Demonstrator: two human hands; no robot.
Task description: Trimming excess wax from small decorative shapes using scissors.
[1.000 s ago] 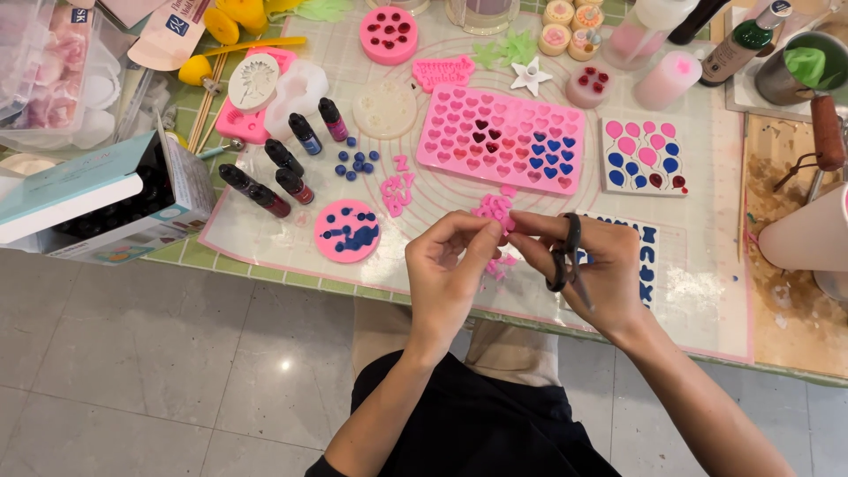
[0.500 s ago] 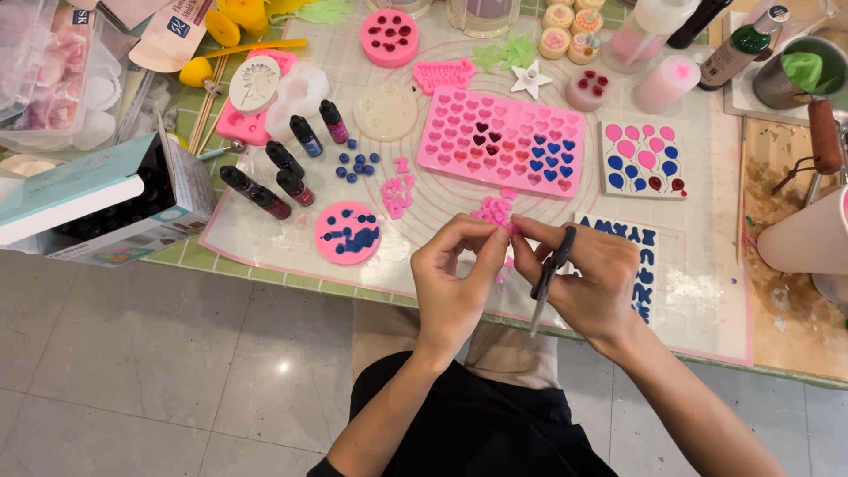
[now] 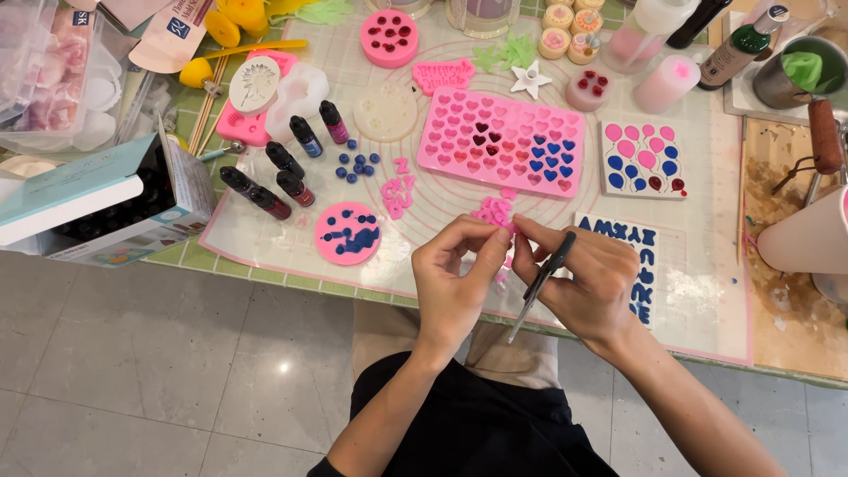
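Note:
My left hand (image 3: 455, 278) and my right hand (image 3: 587, 283) meet above the table's front edge, fingertips pinching a small pink piece (image 3: 511, 228) between them. Small dark scissors (image 3: 541, 284) hang from my right hand's fingers, blades pointing down toward me. Just beyond my fingertips lies a cluster of pink letter shapes (image 3: 493, 210) on the clear mat (image 3: 707, 291). Behind them sits a pink heart mould (image 3: 501, 141) with some cells filled dark red and blue.
A round pink mould (image 3: 347, 233) with blue fill, loose pink letters (image 3: 395, 196), blue beads (image 3: 356, 165) and several small dye bottles (image 3: 283, 172) lie left. A balloon mould (image 3: 642, 159) and a letter mould (image 3: 640, 265) lie right. An open box (image 3: 97, 208) stands far left.
The scissors have swung from upright in my right hand to hanging blades-down. Both hands have drawn slightly closer, still pinching the pink piece.

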